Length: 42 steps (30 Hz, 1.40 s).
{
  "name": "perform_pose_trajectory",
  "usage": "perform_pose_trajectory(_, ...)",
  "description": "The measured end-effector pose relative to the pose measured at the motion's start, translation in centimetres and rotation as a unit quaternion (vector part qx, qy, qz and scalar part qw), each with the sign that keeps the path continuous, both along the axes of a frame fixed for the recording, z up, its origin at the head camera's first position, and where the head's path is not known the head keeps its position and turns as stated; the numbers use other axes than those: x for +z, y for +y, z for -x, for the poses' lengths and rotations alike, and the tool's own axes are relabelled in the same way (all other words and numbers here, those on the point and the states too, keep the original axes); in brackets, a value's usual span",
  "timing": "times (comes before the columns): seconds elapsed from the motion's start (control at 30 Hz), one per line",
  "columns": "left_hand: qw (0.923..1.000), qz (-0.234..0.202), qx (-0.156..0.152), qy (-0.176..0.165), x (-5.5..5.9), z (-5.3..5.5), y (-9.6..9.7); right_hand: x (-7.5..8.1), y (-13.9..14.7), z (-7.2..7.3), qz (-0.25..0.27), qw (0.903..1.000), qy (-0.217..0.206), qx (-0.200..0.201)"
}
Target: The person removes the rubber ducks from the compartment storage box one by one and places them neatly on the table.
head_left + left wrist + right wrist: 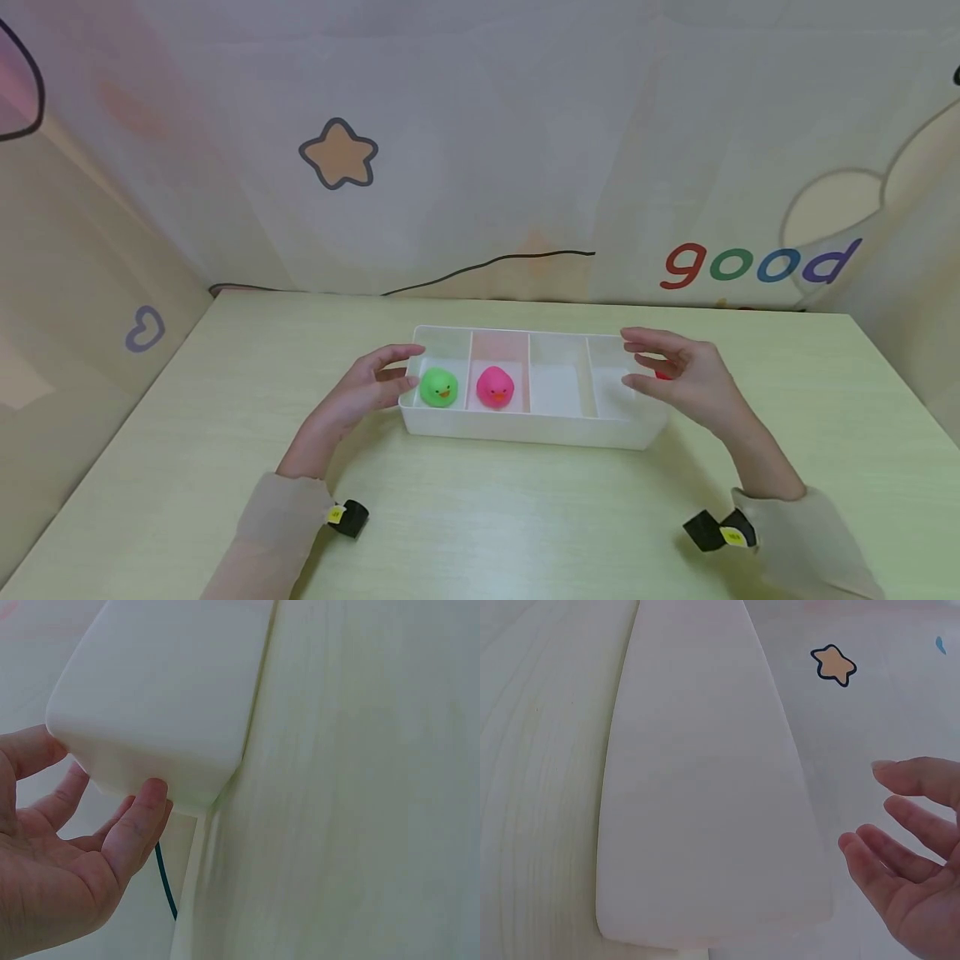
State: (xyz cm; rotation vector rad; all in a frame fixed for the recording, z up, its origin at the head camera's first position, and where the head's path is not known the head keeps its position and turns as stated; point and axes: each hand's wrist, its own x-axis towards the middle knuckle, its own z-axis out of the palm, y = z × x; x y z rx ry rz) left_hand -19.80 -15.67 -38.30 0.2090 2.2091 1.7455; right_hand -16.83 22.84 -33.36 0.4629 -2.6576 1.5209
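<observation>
A long white divided box [525,429] lies on the table. A green toy duck [438,387] sits in its leftmost compartment, a pink toy duck [496,387] in the one beside it. My left hand [367,379] is at the box's left end, fingertips touching the end wall, as the left wrist view also shows. At the right end, my right hand [690,375] has its fingers spread and loosely bent, with nothing between them. The right wrist view shows these fingertips [853,844] beside the box wall [705,787]. A small red thing [663,376] shows past the right hand, mostly hidden by it.
The pale wooden table [487,517] carries the box near its middle. Behind it stands a printed cloth backdrop [487,167] with a star and the word "good". Black wrist devices [350,518] sit at both sleeves.
</observation>
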Motion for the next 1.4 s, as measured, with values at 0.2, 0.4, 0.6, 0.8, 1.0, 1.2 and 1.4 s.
perform_pose_trajectory(0.2, 1.0000, 0.003, 0.000, 0.002, -0.1, 0.1, 0.0, 0.0, -1.7, 0.3, 0.025, 0.9989, -0.011, 0.037)
perform_pose_trajectory(0.4, 1.0000, 0.004, 0.000, 0.001, -0.1, 0.2, 0.0, -0.1, -3.4, 0.6, 0.031, 0.9976, -0.030, 0.055)
perform_pose_trajectory(0.6, 1.0000, 0.004, 0.001, -0.001, -0.1, 0.2, 0.0, -0.5, -5.1, 1.0, 0.031, 0.9968, -0.028, 0.068)
perform_pose_trajectory(0.8, 1.0000, 0.002, -0.001, 0.000, -0.1, 0.2, 0.0, -0.7, -6.6, 1.4, 0.041, 0.9959, -0.025, 0.077)
perform_pose_trajectory(1.0, 1.0000, -0.004, 0.001, -0.003, -0.1, 0.2, 0.0, -1.0, -8.1, 1.7, 0.056, 0.9934, -0.023, 0.097)
perform_pose_trajectory(1.2, 1.0000, -0.007, -0.003, -0.001, -0.1, 0.2, 0.0, -1.4, -9.5, 2.1, 0.066, 0.9914, -0.026, 0.110)
perform_pose_trajectory(1.4, 1.0000, -0.004, 0.000, -0.002, -0.2, 0.2, 0.0, -1.8, -10.7, 2.6, 0.054, 0.9909, -0.027, 0.120)
